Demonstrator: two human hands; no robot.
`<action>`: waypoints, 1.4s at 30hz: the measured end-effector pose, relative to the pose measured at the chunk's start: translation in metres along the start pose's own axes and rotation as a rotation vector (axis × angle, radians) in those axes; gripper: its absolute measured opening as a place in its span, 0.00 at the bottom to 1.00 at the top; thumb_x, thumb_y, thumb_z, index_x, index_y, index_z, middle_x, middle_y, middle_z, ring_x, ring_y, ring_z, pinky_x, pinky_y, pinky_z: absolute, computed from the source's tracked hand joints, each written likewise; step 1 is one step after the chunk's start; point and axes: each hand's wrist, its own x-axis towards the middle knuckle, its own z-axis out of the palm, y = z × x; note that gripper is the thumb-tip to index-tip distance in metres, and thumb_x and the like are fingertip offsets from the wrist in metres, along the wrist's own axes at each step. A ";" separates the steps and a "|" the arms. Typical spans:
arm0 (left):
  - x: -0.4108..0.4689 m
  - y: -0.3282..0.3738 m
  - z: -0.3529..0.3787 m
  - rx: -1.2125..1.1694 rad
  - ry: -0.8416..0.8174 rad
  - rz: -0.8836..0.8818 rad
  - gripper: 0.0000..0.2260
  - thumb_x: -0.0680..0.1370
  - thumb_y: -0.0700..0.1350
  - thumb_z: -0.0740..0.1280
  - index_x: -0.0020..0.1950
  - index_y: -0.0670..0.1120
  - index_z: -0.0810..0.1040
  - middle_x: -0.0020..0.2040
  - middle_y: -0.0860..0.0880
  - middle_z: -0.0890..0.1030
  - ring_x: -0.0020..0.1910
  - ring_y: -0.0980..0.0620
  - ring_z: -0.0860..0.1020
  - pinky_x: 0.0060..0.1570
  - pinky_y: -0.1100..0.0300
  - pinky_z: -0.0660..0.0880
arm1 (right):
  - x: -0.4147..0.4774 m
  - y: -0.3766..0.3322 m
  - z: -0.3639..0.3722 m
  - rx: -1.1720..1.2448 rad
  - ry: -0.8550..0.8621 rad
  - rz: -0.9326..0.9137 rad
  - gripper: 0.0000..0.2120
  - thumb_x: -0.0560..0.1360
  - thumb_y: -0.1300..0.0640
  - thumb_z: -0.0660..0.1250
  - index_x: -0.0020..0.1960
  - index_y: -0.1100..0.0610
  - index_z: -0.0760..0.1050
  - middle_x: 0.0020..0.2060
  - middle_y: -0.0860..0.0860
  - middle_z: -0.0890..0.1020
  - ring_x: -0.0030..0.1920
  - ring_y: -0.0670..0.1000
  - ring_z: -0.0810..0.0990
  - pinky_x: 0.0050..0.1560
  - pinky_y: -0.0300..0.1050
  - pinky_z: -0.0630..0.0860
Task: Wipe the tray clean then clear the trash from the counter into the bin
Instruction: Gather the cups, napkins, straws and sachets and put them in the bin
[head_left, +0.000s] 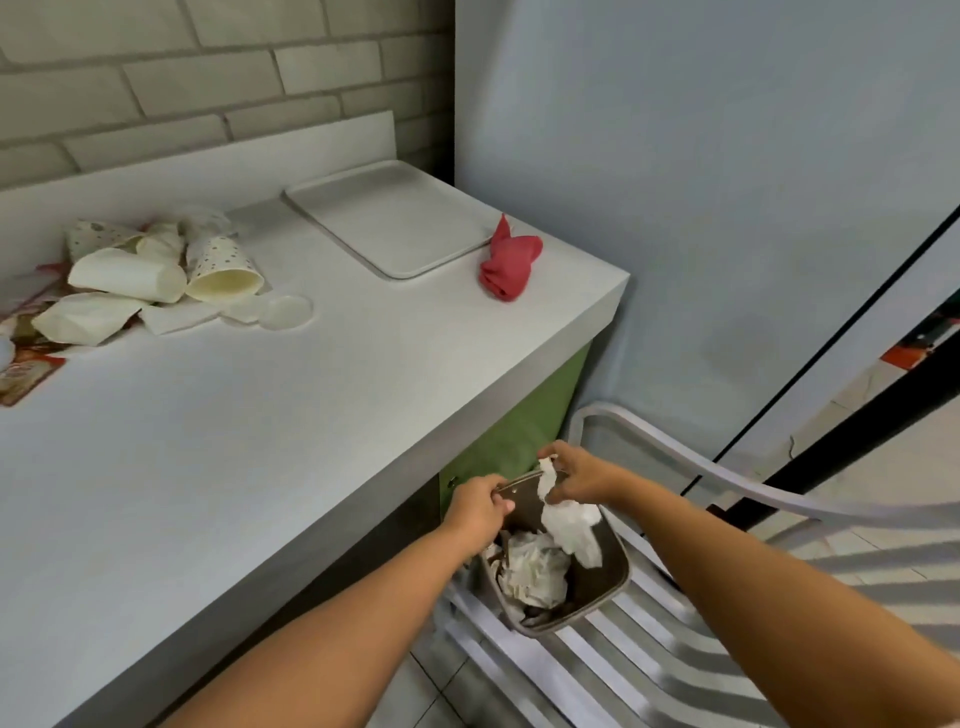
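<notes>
A small brown bin sits on a slatted chair seat beside the counter, with crumpled paper inside. My left hand grips the bin's near rim. My right hand pinches a white crumpled paper that hangs over the bin's mouth. On the white counter a grey tray lies at the back right corner. A red cloth lies bunched next to the tray's right edge. A heap of paper cups and wrappers lies at the counter's left, with a clear plastic lid beside it.
The grey slatted chair stands right of the green cabinet front. A pale blue wall rises behind the chair. A brick wall backs the counter. Red printed packaging lies at the counter's far left edge.
</notes>
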 end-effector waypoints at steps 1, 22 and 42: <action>0.001 0.002 -0.003 0.008 0.010 0.005 0.15 0.78 0.39 0.62 0.65 0.41 0.74 0.59 0.41 0.79 0.57 0.45 0.78 0.57 0.61 0.71 | 0.002 -0.002 -0.001 -0.006 -0.015 0.001 0.28 0.70 0.63 0.69 0.68 0.55 0.66 0.55 0.61 0.76 0.49 0.55 0.77 0.53 0.56 0.77; -0.068 -0.008 -0.167 0.081 0.721 0.242 0.06 0.79 0.44 0.62 0.53 0.44 0.75 0.52 0.49 0.73 0.47 0.56 0.72 0.45 0.67 0.66 | -0.027 -0.247 -0.013 -0.503 -0.356 -0.270 0.09 0.77 0.55 0.63 0.40 0.57 0.76 0.25 0.51 0.76 0.20 0.46 0.63 0.25 0.37 0.60; -0.183 -0.217 -0.364 0.621 0.818 -0.365 0.23 0.78 0.49 0.61 0.73 0.50 0.61 0.75 0.46 0.57 0.72 0.41 0.58 0.69 0.49 0.59 | -0.031 -0.449 0.169 -0.533 -0.443 -0.584 0.04 0.75 0.56 0.67 0.50 0.52 0.78 0.43 0.52 0.78 0.35 0.47 0.76 0.31 0.35 0.71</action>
